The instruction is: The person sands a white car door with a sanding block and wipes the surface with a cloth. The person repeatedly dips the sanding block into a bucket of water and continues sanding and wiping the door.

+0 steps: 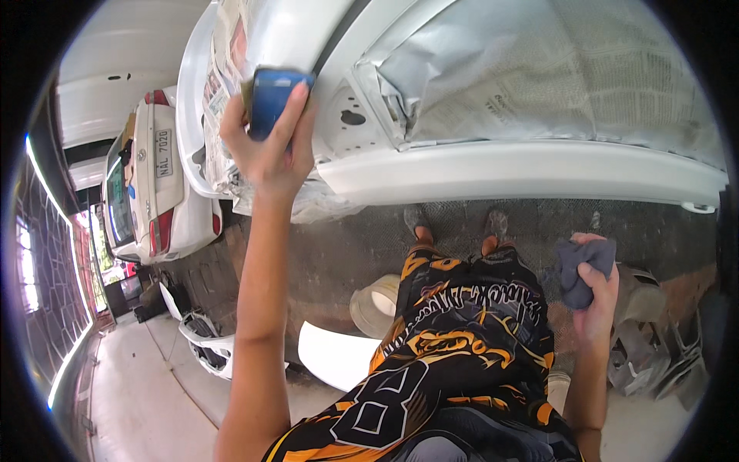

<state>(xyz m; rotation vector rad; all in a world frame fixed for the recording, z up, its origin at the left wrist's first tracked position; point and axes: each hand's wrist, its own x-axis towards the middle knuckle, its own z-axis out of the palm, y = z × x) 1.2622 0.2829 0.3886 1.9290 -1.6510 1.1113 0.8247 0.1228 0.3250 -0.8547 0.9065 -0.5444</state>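
My left hand [269, 150], at upper centre-left, is closed on a blue block [269, 104] with an olive edge, resting against a white car body panel [281, 35]. Crumpled newspaper [219, 146] lies beside it. To the right, newspaper masking [539, 77] covers a large opening above the white sill [493, 169]; a bracket with holes [358, 135] shows between. At lower right, my right hand [596, 300] grips a bunched dark grey cloth [577, 262] out in front of my body, below the sill.
A white car [158, 200] stands at the left. Below it lie a white bumper [204, 346] and a curved white panel [327, 354]. A bucket [366, 308] is beside my legs on the dark floor [454, 215]. Grey parts [639, 354] are piled at the right.
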